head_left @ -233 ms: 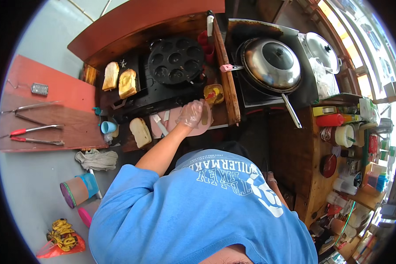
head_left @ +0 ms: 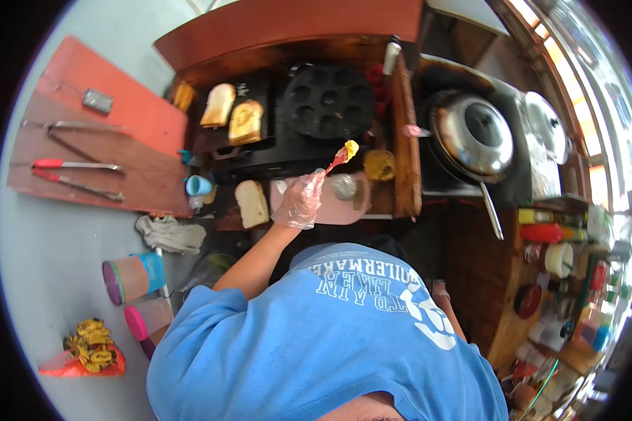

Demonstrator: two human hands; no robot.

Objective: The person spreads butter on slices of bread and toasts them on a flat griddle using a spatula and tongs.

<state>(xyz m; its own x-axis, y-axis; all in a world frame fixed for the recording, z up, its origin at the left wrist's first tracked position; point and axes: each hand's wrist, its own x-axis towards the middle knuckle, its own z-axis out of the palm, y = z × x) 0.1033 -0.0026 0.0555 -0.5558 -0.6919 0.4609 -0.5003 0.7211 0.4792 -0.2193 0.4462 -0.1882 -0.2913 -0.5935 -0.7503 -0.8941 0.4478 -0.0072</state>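
Note:
My left hand (head_left: 302,201), in a clear plastic glove, is closed around a red spoon (head_left: 335,163). A lump of yellow spread (head_left: 351,149) covers the spoon's tip, hiding its shape. Just to the right stands a small tub (head_left: 379,166) with yellow contents. Beneath the hand is a pink cutting board (head_left: 358,203), bearing a round silvery thing (head_left: 344,186) I cannot identify. A bread slice (head_left: 251,203) lies left of the board. My right hand (head_left: 439,288) hangs low beside my body, mostly hidden, its fingers not readable.
Two toasted bread slices (head_left: 246,123) lie on the dark griddle, left of a round black pan with hollows (head_left: 330,102). A lidded wok (head_left: 474,130) stands right of the wooden partition (head_left: 407,140). Tongs (head_left: 77,168) rest on the red board at left.
My left hand has raised the red spoon out of the tub, with yellow spread on its tip. The whole view has shifted, so the surroundings appear farther right.

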